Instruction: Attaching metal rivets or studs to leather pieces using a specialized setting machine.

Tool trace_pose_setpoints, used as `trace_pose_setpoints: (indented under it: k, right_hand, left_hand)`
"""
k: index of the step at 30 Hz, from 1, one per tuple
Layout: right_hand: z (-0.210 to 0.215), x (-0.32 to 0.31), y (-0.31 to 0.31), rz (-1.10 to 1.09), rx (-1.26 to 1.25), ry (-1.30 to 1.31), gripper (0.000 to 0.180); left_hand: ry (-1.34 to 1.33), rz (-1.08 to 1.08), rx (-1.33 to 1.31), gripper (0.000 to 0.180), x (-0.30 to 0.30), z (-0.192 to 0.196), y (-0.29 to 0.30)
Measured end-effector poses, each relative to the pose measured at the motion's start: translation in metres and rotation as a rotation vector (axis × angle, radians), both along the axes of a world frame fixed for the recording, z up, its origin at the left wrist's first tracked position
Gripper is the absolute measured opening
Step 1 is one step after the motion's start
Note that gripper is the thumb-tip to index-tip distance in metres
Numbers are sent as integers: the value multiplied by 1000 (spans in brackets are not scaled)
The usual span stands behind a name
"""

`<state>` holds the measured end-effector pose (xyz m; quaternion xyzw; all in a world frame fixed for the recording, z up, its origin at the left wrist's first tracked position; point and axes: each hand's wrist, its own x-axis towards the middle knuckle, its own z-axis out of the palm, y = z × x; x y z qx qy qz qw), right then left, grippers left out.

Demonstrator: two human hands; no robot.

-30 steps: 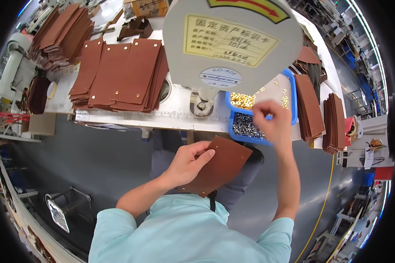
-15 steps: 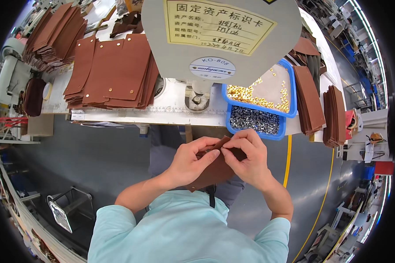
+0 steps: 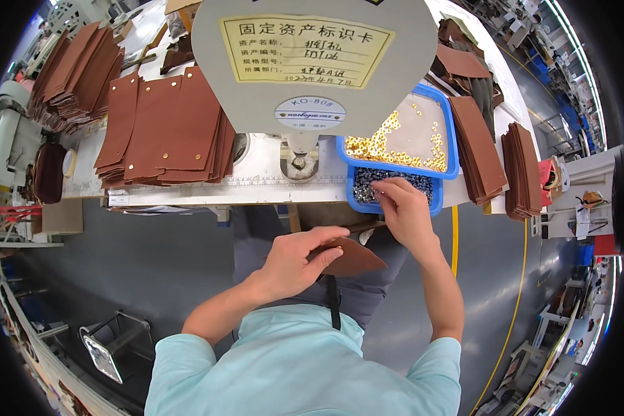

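Observation:
My left hand [image 3: 299, 261] holds a brown leather piece [image 3: 353, 258] flat over my lap, thumb and fingers on its top. My right hand [image 3: 403, 208] reaches up into a small blue tray [image 3: 357, 202] of dark metal rivets, fingertips down among them. Whether it has picked any up is hidden. Behind that sits a larger blue tray [image 3: 451, 149] of gold rivets. The grey head of a rivet press [image 3: 312, 66] with a yellow card looms over the white table [image 3: 256, 184].
A fanned stack of brown leather panels [image 3: 166, 128] lies on the table at left, more stacks [image 3: 69, 76] farther left. Leather strips [image 3: 482, 149] and another stack [image 3: 523, 170] lie at right. A metal frame [image 3: 107, 343] stands on the grey floor at lower left.
My right hand left the leather piece, where both hands were working together, and went up into the dark-rivet tray. The left hand keeps the leather, now held flatter.

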<state>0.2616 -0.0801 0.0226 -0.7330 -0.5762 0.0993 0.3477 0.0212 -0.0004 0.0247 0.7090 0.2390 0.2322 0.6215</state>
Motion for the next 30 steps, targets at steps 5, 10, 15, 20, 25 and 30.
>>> trace_pose_setpoints:
  k: [5,10,15,20,25,30]
  right_hand:
    - [-25,7,6,-15,-38,-237,15]
    - [-29,12,9,-41,-61,-271,9]
    - [-21,11,7,-78,25,-335,8]
    - [-6,-3,-5,-44,165,-231,8]
    - [54,-40,-32,126,-20,468,11]
    - [57,-48,-45,255,-186,831,12]
  left_hand:
    - [-312,-58,645,32,2,-17,-1]
    - [-452,-3,856,30,2,-27,-2]
    - [-521,18,842,26,0,-21,1]
    - [-581,-34,877,25,-1,-11,4]
    - [-538,-69,842,23,-3,-13,1]
    - [-527,-53,752,28,-1,-11,-5]
